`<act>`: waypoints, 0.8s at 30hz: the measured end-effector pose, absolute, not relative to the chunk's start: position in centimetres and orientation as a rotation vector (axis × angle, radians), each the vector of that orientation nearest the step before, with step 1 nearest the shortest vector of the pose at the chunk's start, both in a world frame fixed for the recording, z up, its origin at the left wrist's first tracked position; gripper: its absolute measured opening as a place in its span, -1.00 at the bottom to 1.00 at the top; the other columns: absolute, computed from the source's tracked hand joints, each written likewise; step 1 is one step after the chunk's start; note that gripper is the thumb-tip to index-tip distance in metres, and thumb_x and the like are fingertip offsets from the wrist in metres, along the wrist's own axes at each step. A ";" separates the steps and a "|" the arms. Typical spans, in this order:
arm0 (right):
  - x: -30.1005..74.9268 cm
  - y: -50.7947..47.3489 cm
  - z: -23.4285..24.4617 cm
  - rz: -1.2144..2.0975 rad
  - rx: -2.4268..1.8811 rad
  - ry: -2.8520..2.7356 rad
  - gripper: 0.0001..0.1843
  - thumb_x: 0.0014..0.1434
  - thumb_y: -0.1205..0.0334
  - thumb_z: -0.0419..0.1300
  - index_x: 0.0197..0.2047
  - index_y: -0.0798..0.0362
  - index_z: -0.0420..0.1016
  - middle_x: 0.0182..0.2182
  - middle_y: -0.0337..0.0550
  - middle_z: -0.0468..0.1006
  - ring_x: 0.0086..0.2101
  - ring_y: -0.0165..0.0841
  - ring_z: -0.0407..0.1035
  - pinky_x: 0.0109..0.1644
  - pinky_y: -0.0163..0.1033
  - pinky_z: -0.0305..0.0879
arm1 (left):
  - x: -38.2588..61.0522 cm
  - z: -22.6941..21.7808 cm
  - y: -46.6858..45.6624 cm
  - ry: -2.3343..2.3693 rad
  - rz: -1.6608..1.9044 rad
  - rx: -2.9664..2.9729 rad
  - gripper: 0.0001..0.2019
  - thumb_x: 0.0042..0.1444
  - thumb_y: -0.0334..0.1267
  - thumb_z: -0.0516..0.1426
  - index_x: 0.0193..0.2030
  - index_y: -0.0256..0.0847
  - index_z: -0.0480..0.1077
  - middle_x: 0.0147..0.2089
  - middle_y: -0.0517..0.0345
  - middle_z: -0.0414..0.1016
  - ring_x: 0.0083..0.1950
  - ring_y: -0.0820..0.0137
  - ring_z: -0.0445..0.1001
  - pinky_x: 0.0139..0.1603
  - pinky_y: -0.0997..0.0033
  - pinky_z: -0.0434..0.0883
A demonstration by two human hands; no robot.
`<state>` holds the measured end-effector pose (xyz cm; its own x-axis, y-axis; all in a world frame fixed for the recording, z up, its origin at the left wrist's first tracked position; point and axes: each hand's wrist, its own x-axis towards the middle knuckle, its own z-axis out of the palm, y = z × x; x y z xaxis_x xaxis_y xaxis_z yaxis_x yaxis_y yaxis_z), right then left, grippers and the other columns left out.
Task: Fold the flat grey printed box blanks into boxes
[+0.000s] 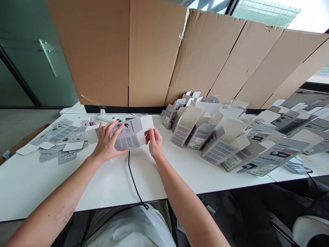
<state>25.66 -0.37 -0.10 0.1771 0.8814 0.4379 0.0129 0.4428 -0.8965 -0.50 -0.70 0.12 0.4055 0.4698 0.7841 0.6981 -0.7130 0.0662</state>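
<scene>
Between my hands, above the white table, is a grey and white printed carton with flaps sticking out at its right end. My left hand grips the carton's left end, thumb along the bottom edge and fingers spread over the top. At the right end, my right hand pinches a white flap between thumb and curled fingers. Flat unfolded cartons lie in an overlapping pile to the left of my left hand. Several erected cartons with raised flaps stand to the right.
A black cable runs over the front edge of the white table. Tall brown cardboard panels stand along the back. More open cartons and a small stack of folded papers are at far right. A white chair stands lower right.
</scene>
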 end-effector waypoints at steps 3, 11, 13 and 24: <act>25.6 -0.6 -0.2 0.799 -0.954 -1.293 -0.20 0.39 -0.67 0.17 -0.31 -0.03 0.41 -0.46 -0.23 0.37 -0.50 -0.39 0.21 -0.44 -0.22 0.21 | -0.8 0.3 -0.8 -1.032 -1.219 -2.395 0.31 0.07 0.05 0.62 0.79 0.06 -0.04 0.63 -0.39 0.26 0.65 -0.36 0.30 0.76 -0.64 -0.17; 25.6 -0.9 -0.1 0.939 -0.991 -1.305 -0.14 0.21 -0.71 0.30 -0.35 0.04 0.55 -0.46 -0.13 0.46 -0.45 -0.33 0.29 -0.43 -0.21 0.28 | -0.8 0.2 -0.9 -1.023 -1.170 -2.456 0.38 0.05 0.10 0.61 0.81 0.03 -0.12 0.64 -0.39 0.26 0.65 -0.36 0.29 0.77 -0.62 -0.15; 25.5 -0.9 -0.2 0.957 -1.005 -1.301 -0.14 0.21 -0.71 0.30 -0.36 0.05 0.56 -0.47 -0.12 0.46 -0.45 -0.33 0.30 -0.44 -0.21 0.28 | -0.8 0.2 -0.9 -1.024 -1.165 -2.464 0.37 0.04 0.11 0.61 0.81 0.02 -0.10 0.64 -0.38 0.26 0.65 -0.35 0.30 0.77 -0.61 -0.15; 25.2 -0.7 -0.6 1.007 -1.076 -1.272 -0.12 0.19 -0.73 0.29 -0.30 0.05 0.65 -0.49 -0.16 0.43 -0.48 -0.38 0.25 -0.47 -0.26 0.28 | -1.0 0.2 -1.0 -1.051 -1.171 -2.472 0.36 0.02 0.09 0.62 0.80 0.05 -0.08 0.63 -0.34 0.29 0.63 -0.33 0.32 0.78 -0.58 -0.16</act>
